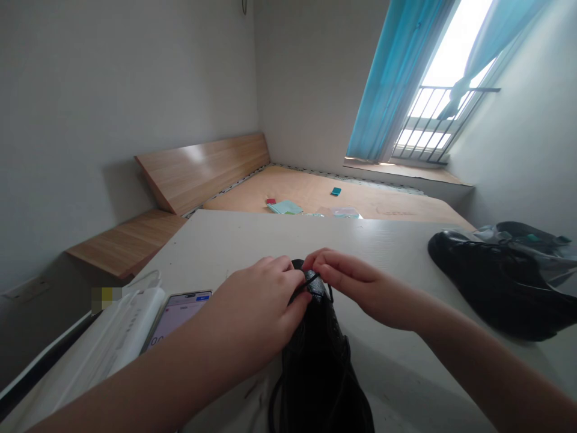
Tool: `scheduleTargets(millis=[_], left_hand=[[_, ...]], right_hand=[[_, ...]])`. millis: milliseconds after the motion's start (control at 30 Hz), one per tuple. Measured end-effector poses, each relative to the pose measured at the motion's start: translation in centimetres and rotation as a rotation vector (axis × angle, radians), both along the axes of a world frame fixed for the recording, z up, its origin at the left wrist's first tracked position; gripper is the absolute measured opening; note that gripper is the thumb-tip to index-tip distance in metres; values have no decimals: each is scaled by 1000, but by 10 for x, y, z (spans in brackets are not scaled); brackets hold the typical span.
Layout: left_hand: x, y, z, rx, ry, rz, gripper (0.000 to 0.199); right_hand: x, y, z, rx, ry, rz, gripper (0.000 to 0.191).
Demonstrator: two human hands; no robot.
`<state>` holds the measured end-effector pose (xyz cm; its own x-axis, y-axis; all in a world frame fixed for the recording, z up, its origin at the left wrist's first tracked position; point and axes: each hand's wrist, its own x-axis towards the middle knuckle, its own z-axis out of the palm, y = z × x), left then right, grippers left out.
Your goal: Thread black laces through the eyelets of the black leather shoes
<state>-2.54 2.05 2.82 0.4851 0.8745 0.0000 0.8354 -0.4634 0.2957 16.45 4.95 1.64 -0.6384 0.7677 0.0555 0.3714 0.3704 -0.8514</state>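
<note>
A black shoe (324,361) stands on the white table in front of me, its toe pointing away and its opening towards me. My left hand (274,294) is closed at the front of the lacing, thumb and fingers pinching a black shoelace (310,280). On the other side of the toe, my right hand (338,273) pinches the same lace with its fingertips. The lace runs taut between the two hands, and a loop of it hangs at the right of the tongue. My left hand covers part of the toe.
Another black shoe (491,276) lies at the table's (387,246) right side, near a clear plastic bag (559,261). On the left are a phone (180,313) with its screen lit and a white power strip (135,325). Behind the table is a bed (306,180) with small items on it.
</note>
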Motion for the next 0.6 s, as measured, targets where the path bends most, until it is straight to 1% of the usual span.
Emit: scheduleTargets(millis=[133, 167, 200, 233, 300, 333, 367, 400, 433, 500, 533, 567, 600], left_hand=[[-4, 2, 11, -8, -71, 48, 32], [-6, 2, 15, -5, -105, 59, 32], [-8, 2, 19, -6, -151, 66, 33], [-10, 2, 22, -15, -200, 66, 34], [-13, 2, 26, -49, -257, 49, 33], [-15, 2, 27, -56, -243, 44, 29], [-17, 2, 26, -48, -194, 51, 25], [-18, 3, 24, -23, -117, 65, 21], [-20, 3, 20, 8, -25, 87, 21], [-23, 4, 13, 34, 137, 128, 25], [-25, 4, 10, 14, 189, 133, 26], [-26, 4, 8, -23, 221, 129, 27], [-27, 4, 6, -61, 235, 119, 30]], right_hand=[[7, 5, 11, -189, 286, -42, 30], [10, 8, 13, -201, 315, -77, 31], [15, 11, 15, -165, 301, -125, 31], [20, 14, 17, -80, 231, -180, 31], [28, 18, 21, 150, -54, -254, 29], [32, 19, 23, 231, -222, -258, 27], [35, 20, 24, 264, -374, -236, 25], [37, 19, 24, 243, -501, -190, 26], [38, 19, 24, 184, -599, -126, 29], [39, 18, 23, 65, -711, -4, 34], [40, 18, 22, 44, -740, 25, 36], [41, 19, 22, 60, -748, 20, 39], [42, 20, 22, 110, -729, -11, 40]])
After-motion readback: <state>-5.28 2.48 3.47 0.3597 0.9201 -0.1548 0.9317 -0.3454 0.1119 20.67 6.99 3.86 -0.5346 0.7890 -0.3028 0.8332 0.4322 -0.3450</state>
